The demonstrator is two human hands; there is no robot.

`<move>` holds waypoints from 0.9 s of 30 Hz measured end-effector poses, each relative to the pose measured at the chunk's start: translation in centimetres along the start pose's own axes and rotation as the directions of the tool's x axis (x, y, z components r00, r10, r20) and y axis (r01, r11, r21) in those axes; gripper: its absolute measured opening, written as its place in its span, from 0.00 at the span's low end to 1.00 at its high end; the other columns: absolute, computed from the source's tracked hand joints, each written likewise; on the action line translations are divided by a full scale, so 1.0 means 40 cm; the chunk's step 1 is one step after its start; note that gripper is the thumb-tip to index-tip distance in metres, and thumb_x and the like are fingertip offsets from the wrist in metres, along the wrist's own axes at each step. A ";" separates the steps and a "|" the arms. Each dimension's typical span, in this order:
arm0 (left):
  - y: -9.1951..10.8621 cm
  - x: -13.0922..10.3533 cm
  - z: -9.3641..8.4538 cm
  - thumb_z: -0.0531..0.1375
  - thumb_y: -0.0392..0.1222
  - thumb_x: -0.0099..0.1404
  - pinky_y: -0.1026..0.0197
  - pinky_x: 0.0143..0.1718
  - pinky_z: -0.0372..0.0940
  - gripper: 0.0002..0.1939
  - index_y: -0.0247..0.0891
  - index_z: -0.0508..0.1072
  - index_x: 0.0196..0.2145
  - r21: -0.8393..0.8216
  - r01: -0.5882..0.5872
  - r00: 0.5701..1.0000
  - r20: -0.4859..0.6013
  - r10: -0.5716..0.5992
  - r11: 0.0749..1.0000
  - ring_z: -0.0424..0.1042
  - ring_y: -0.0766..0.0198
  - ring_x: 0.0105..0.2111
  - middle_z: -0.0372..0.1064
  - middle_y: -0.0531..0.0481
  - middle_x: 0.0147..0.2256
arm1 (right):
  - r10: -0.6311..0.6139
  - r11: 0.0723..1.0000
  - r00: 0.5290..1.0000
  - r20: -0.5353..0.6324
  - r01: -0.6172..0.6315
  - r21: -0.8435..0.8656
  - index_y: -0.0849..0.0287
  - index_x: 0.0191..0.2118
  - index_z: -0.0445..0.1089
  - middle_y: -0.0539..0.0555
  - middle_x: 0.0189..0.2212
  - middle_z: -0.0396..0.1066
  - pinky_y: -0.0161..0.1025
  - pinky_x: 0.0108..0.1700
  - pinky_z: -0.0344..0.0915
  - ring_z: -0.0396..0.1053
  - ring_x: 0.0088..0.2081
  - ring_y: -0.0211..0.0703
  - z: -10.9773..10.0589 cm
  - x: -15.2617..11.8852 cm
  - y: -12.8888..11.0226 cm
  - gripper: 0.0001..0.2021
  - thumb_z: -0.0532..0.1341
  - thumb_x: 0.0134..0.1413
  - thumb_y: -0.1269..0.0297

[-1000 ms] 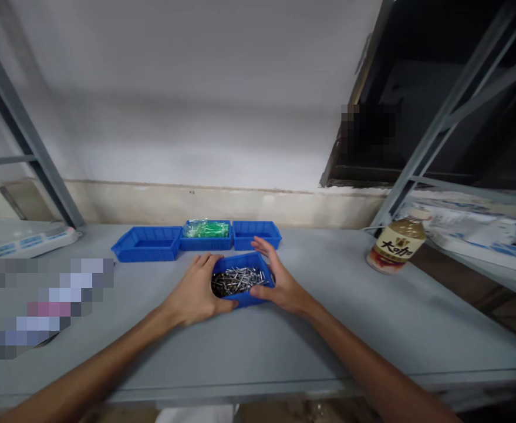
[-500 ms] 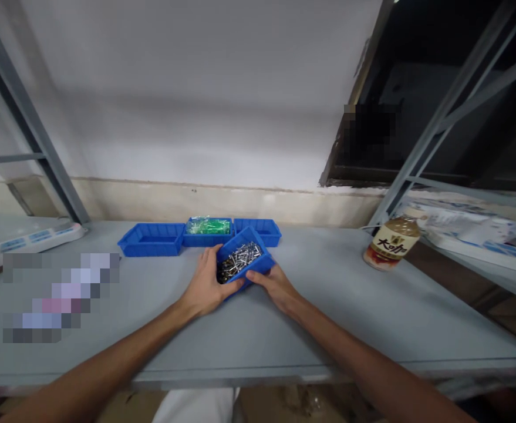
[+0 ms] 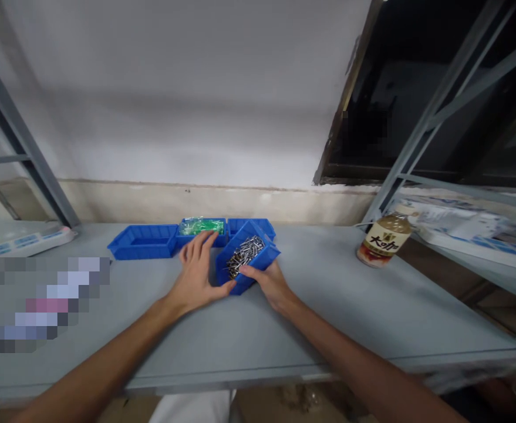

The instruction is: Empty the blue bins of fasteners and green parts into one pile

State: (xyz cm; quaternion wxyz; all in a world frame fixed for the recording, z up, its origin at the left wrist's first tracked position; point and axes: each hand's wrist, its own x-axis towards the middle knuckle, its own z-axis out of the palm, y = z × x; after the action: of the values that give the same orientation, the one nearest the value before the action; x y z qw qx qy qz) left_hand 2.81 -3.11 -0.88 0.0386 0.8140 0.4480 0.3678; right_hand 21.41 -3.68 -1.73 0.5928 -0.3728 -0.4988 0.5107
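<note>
A blue bin [image 3: 258, 267] with many small metal screws [image 3: 246, 252] inside is tilted above the table. My right hand [image 3: 272, 281] grips its right side, the thumb over the rim near the screws. My left hand [image 3: 198, 273] is at the bin's left, fingers spread and raised, the thumb tip at the bin's lower left corner. Behind stand a blue bin on the left [image 3: 143, 242], a middle bin holding green items in clear plastic [image 3: 201, 226], and a right bin [image 3: 264, 228] partly hidden by the held one.
A labelled bottle [image 3: 383, 239] stands at the right, near a metal frame post [image 3: 416, 147]. White power strips lie at the far left [image 3: 29, 242] and far right. A blurred flat item [image 3: 49, 305] lies on the left of the grey table [image 3: 222, 346].
My left hand has loosened from the bin, its fingers lifting and spreading to the left. The bin has turned slightly in my right hand. The whole view has shifted a little.
</note>
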 end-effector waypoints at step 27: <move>0.005 -0.044 0.063 0.68 0.47 0.47 0.41 0.59 0.55 0.52 0.32 0.48 0.63 -0.180 0.253 0.966 0.092 -0.240 0.951 0.56 0.42 0.60 0.56 0.33 0.58 | -0.225 0.921 0.972 0.064 0.234 -0.311 0.58 0.47 0.68 0.55 0.41 0.76 0.50 0.49 0.69 0.73 0.42 0.51 0.056 0.010 0.018 0.28 0.71 0.35 0.60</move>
State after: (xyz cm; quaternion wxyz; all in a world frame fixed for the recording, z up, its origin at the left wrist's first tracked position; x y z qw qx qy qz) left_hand 3.98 -3.88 -3.63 0.1772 0.7564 0.5073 0.3730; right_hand 19.04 -3.28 -1.84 0.5742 -0.3952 -0.6223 0.3561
